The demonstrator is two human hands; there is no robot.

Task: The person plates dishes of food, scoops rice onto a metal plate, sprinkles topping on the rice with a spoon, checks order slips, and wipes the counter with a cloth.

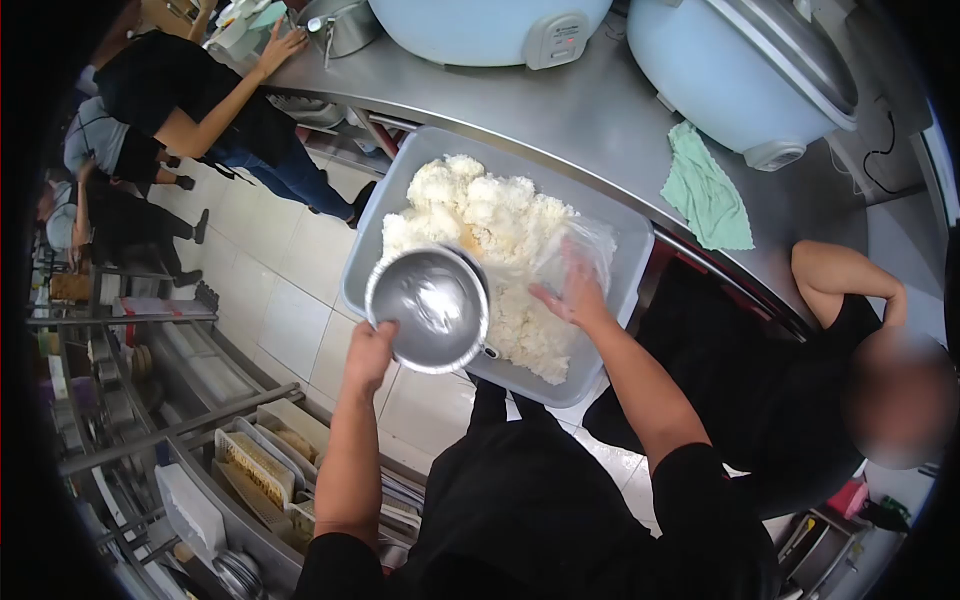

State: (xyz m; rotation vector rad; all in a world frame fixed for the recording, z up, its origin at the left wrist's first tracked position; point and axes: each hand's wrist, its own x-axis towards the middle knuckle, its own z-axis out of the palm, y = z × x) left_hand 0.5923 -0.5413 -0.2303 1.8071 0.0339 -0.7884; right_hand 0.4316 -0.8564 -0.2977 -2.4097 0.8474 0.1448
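My left hand [371, 352] grips the rim of a round metal bowl [425, 312], its thumb over the edge. The bowl looks bare inside and is tilted above the near left part of a grey plastic tub [630, 265]. White cooked rice [500, 205] lies heaped in the tub, loose and flatter on the near side. A patch of the rice near the middle looks yellowish. Over the tub's right side is my right hand [577, 292], open with fingers spread, in or against clear thin plastic [600, 245]. The bowl hides some rice.
Two large light-blue cookers [480, 30] [735, 85] and a green cloth [705, 190] rest on the steel counter [590, 140]. One person in black [760, 370] is close at right; others stand upper left. Shelving with food containers [255, 465] runs along the lower left.
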